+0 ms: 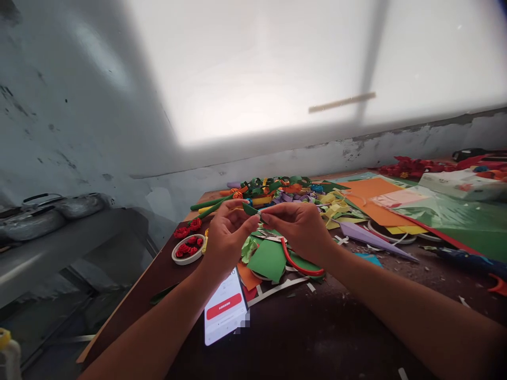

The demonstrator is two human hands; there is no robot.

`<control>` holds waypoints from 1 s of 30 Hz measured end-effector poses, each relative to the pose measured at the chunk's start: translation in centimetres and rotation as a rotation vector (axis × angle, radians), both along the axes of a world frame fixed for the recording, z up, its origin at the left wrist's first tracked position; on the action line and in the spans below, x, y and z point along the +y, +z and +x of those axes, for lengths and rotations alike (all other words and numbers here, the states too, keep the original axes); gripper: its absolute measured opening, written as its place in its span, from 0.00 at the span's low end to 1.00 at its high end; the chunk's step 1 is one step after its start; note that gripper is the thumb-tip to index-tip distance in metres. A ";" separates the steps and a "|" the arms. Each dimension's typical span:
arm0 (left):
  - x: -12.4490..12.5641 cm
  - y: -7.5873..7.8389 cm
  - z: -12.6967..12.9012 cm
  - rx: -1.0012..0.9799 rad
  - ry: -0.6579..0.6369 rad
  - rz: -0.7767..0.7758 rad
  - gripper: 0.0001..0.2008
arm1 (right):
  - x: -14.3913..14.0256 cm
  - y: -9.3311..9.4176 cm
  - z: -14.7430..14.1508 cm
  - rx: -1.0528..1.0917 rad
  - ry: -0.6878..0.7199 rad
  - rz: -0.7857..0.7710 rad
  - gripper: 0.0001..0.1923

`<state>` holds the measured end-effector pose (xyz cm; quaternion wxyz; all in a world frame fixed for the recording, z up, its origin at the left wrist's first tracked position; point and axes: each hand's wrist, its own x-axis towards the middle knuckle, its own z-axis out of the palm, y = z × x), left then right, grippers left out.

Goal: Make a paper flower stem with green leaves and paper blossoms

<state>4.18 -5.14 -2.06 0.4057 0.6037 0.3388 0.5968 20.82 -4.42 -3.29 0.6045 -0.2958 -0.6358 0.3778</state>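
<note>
My left hand [226,235] and my right hand [297,227] meet above the table, both pinching a small piece of green paper [250,210]. The piece looks folded or curved, and its lower end is hidden by my fingertips. Below my hands lie a green paper sheet [268,259] and a pair of scissors with a red handle [299,265], its blades partly covered by my right hand. Left of my left hand, a white tape roll [174,258] rings several red paper roses [189,247]. A lit phone [225,311] lies under my left forearm.
Coiled and curled paper strips [277,186] heap up behind my hands. To the right are orange paper [368,198], a purple paper cone [376,240], a clear plastic sleeve [443,211] and a dark blue tool [463,259]. Metal pots [34,221] stand on a side bench.
</note>
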 end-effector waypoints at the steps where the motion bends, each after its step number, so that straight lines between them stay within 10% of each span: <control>1: 0.1 -0.1 -0.1 0.043 0.008 0.004 0.11 | -0.1 0.1 0.0 0.017 0.011 0.003 0.11; 16: -0.7 0.6 -0.2 0.549 0.202 0.196 0.13 | -1.0 0.5 0.7 -0.846 -0.428 0.515 0.12; 30: -0.5 0.2 -0.3 0.484 0.180 0.119 0.14 | -1.2 1.0 0.8 -0.696 -0.335 0.355 0.10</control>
